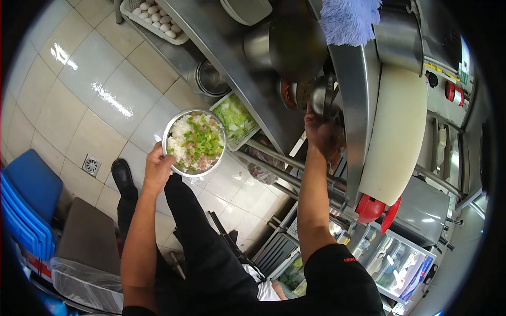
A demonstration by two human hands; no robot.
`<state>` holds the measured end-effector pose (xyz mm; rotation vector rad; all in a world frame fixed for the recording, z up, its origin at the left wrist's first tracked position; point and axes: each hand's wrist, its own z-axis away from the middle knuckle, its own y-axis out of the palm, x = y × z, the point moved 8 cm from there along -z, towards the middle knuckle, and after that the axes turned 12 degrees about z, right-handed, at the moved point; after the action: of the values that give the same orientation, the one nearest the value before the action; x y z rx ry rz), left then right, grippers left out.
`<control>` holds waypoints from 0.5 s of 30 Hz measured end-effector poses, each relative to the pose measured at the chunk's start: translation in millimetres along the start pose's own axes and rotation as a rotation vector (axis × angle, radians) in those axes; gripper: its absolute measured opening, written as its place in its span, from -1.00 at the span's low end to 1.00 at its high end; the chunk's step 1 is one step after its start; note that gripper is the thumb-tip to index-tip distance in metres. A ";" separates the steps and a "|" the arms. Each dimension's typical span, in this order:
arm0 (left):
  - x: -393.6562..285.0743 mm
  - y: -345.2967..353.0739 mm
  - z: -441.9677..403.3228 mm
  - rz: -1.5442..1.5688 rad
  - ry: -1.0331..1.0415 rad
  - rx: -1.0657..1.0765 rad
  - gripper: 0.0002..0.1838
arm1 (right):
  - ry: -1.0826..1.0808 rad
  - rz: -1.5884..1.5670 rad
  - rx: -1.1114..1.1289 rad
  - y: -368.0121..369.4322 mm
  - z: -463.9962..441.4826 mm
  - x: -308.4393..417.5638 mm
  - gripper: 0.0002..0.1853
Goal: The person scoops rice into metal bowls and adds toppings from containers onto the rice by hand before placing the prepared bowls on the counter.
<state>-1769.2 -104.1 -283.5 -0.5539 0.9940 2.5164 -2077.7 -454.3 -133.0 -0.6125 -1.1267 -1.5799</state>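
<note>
"Head view: which step?"
"Filling, apparently: left hand [159,166] clamped on the bowl [225,143], beside the table [232,55]; right hand [319,129] over the table, near a metal container [320,97], grip unclear."
"Next move calls for?"
"Probably a level bowl."

White glare streaks the bright floor [79,97]; the metal shelf [250,84] lies in shadow, and distortion curves the black-rimmed edges.
</note>
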 end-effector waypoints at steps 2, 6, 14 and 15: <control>-2.1 -1.1 -1.1 0.003 0.054 0.016 -0.80 | -0.040 0.100 -0.022 -3.9 -5.2 5.6 -0.69; -5.4 0.3 1.4 0.024 0.045 0.005 -0.81 | -0.241 0.307 -0.182 5.2 -19.8 17.8 -0.69; -7.4 2.1 1.0 0.020 0.055 0.008 -0.82 | -0.114 0.377 -0.048 96.2 -77.4 -7.0 -0.71; -8.5 3.5 1.3 0.018 0.055 0.008 -0.82 | -0.102 0.378 -0.119 96.6 -80.6 -9.7 -0.71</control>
<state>-1763.9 -107.3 -276.6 -0.6182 1.0323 2.5242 -1971.7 -522.1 -141.2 -0.9355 -0.9295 -1.3054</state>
